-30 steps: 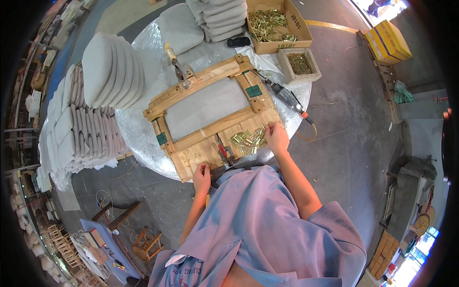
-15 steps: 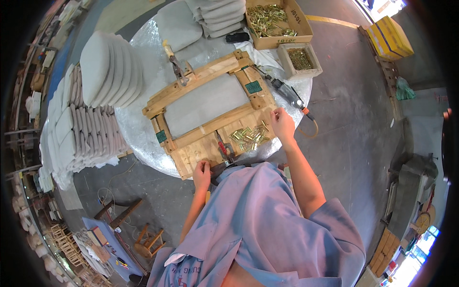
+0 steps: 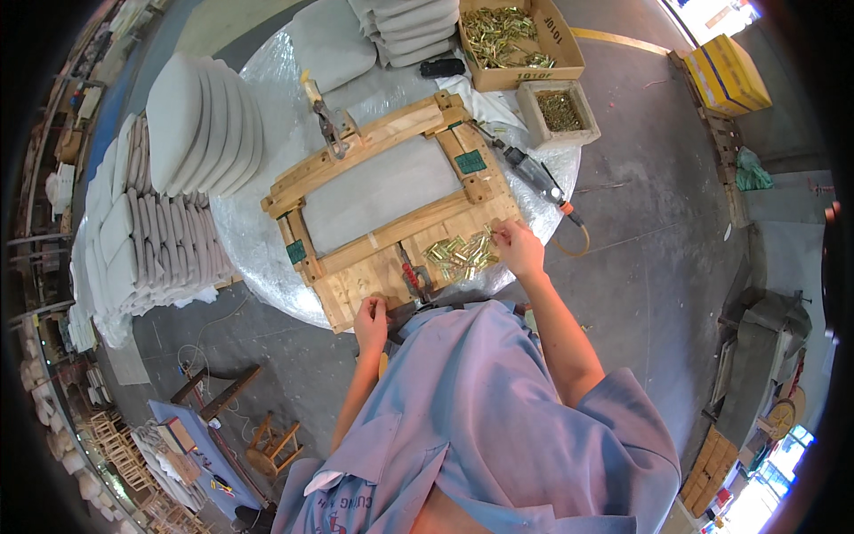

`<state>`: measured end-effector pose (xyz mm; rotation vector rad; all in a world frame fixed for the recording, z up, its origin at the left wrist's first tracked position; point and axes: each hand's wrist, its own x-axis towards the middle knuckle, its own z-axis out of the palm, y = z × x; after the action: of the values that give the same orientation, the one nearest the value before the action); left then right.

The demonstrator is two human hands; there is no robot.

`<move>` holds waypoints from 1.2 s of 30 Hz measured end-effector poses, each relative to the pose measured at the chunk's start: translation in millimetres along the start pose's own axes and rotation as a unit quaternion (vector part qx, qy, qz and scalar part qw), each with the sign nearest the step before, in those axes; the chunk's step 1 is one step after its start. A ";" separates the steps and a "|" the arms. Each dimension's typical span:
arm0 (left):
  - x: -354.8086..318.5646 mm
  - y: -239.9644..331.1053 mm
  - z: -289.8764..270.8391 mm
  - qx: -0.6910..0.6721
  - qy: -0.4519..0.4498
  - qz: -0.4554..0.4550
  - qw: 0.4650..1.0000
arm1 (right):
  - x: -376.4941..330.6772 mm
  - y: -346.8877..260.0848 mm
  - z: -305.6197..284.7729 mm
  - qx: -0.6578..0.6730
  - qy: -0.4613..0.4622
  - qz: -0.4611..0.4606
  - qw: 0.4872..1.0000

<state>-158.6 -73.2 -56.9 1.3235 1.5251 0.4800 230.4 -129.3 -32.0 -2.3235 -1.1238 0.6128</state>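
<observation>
My right hand [image 3: 520,248] is at the right side of a heap of small brass-coloured metal pieces [image 3: 460,256]. Its fingers are pinched together, and what they hold is too small to make out. At the near left edge of the wooden board [image 3: 351,289] rests my left hand [image 3: 371,322], fingers curled in, their contents hidden. A wooden frame jig [image 3: 391,238] on the board surrounds a grey padded panel [image 3: 381,194]. One toggle clamp with a red handle [image 3: 410,274] sits at the near side, another clamp [image 3: 327,125] at the far side.
An air screwdriver [image 3: 534,171] with a hose lies right of the jig. Beyond it stand a stone-coloured box of small screws [image 3: 559,112] and a carton of brass pieces [image 3: 520,73]. Grey cushions [image 3: 200,125] are stacked left on the plastic-wrapped round table [image 3: 258,258].
My right hand has come slightly nearer and left, closer to the brass heap. The left hand has shifted a little to the left. The jig and clamps stay put.
</observation>
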 end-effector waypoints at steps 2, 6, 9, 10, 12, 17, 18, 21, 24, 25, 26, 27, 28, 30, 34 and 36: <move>1.6 0.7 0.1 -0.009 0.001 0.003 1.000 | 0.0 2.6 4.9 -0.026 0.029 -0.035 0.999; 2.3 0.9 0.8 -0.011 0.000 -0.002 1.000 | -1.1 9.2 9.0 -0.050 0.043 -0.060 0.996; 3.0 -5.2 1.8 -0.023 0.002 -0.004 1.000 | -2.4 11.7 9.9 0.003 0.070 -0.056 0.996; 3.5 -6.0 2.1 -0.024 0.002 -0.002 1.000 | -2.5 11.4 9.0 0.039 0.086 -0.040 0.995; 3.8 -7.6 2.6 -0.019 0.004 0.000 1.000 | -0.9 12.9 8.3 0.190 0.101 0.044 0.976; 3.0 -2.7 3.0 -0.013 0.014 -0.004 1.000 | 1.8 6.7 -5.5 0.529 0.063 0.213 0.819; 2.4 -1.6 2.9 -0.010 0.014 -0.004 1.000 | 1.0 5.3 -7.1 0.557 0.052 0.225 0.798; 2.6 3.0 2.7 -0.002 0.011 -0.002 1.000 | -2.6 8.6 -8.2 0.655 0.024 0.223 0.722; 2.7 0.6 1.8 -0.004 0.011 -0.005 1.000 | -6.2 4.3 -11.3 0.726 -0.018 0.198 0.658; 3.1 -0.6 1.8 -0.006 0.011 -0.006 1.000 | -6.3 1.3 -12.8 0.754 -0.029 0.196 0.627; 3.5 -1.8 1.6 -0.008 0.011 -0.008 1.000 | -6.1 -2.8 -14.1 0.780 -0.039 0.195 0.594; 4.1 -3.1 1.0 -0.005 0.012 -0.007 1.000 | -5.4 -5.5 -14.8 0.804 -0.050 0.192 0.560; 5.1 -4.4 1.3 -0.003 0.009 -0.004 1.000 | -3.0 -1.4 -11.9 0.822 -0.064 0.180 0.536; 6.6 -4.9 3.2 -0.002 0.003 -0.002 1.000 | 3.4 12.0 -1.5 0.856 -0.088 0.154 0.486; 6.0 -8.4 2.9 -0.022 0.012 -0.001 1.000 | 5.5 -11.5 -5.9 0.877 -0.094 0.158 0.444; 6.0 -9.1 2.6 -0.027 0.014 0.003 1.000 | 6.0 -16.7 -6.7 0.880 -0.094 0.165 0.436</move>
<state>-160.1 -71.5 -67.8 1.2849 1.5219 0.5428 227.9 -116.8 -17.8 -0.4422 0.2934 1.2525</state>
